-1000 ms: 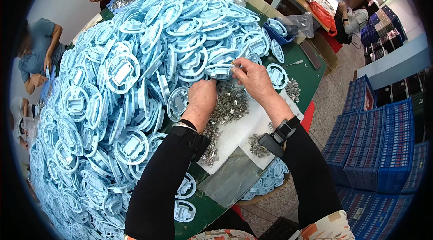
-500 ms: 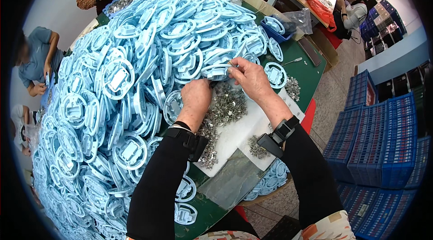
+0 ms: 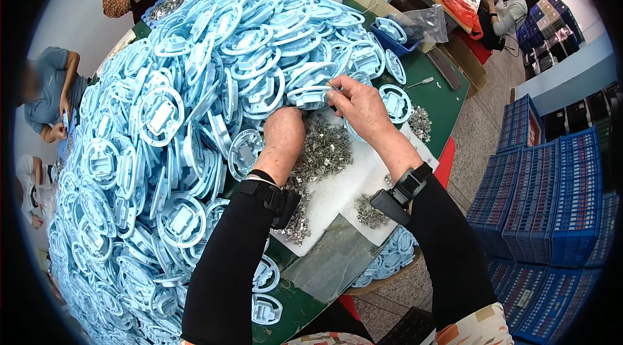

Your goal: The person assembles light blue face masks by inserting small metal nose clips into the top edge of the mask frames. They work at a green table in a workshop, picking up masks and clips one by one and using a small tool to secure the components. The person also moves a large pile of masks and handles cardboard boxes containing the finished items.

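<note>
Both hands meet at a light blue plastic ring part [image 3: 309, 97] in front of a large heap of similar parts [image 3: 162, 115]. My left hand [image 3: 283, 136] is closed at the part's near left side, its fingers mostly hidden under the back of the hand. At the right edge of the same part, thumb and forefinger of my right hand [image 3: 361, 110] are pinched together. Something thin and brownish shows at those fingertips, too small to make out. Below the hands, small metal pieces [image 3: 328, 150] lie piled on a white sheet [image 3: 337, 192].
Loose ring parts and a screwdriver [image 3: 420, 83] lie on the green table [image 3: 444, 111] to the right, near a blue bin [image 3: 396, 37]. Blue crates [image 3: 529, 196] stand stacked beyond the table's right edge. Other people work around the heap and at a farther table.
My left hand has turned slightly and moved up a little, its fingers now more hidden. My right hand stays pinched at the ring part's edge, slightly higher. The view has shifted a little.
</note>
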`<state>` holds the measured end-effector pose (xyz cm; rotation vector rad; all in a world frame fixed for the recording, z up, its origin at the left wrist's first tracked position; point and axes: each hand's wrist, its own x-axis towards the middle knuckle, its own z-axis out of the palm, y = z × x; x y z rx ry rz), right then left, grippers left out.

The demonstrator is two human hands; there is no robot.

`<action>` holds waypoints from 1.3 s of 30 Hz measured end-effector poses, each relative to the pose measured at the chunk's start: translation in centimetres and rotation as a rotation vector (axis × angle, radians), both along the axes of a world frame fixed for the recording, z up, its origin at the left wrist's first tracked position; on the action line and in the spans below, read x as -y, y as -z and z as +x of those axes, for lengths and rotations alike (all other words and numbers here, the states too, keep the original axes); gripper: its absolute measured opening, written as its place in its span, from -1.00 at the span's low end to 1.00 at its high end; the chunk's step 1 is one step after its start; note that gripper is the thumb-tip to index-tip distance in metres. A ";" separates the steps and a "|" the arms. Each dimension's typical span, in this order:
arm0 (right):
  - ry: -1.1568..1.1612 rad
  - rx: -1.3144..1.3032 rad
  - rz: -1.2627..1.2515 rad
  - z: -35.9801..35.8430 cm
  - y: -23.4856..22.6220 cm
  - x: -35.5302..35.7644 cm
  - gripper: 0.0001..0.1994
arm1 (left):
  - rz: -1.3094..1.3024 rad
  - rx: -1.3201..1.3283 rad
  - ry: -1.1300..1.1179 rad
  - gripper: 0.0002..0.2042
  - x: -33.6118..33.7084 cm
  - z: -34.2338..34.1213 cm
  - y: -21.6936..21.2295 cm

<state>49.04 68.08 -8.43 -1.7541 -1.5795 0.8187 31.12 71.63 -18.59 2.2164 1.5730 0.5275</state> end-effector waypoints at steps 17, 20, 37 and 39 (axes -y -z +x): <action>0.003 0.000 0.022 0.5 0.8 -0.3 -0.80 | -0.035 0.001 -0.068 -0.69 2.8 2.5 -3.8; 0.018 -0.042 -0.005 0.6 0.1 -0.3 -0.81 | -0.073 -0.001 -0.158 -0.67 2.5 3.4 -3.3; 0.000 -0.006 0.021 1.1 0.6 -0.1 -0.78 | 0.076 0.154 0.018 -0.83 4.6 1.1 -4.0; -0.012 0.001 0.026 0.8 0.9 -0.2 -0.78 | 0.060 0.108 -0.016 -0.82 2.4 0.5 -1.9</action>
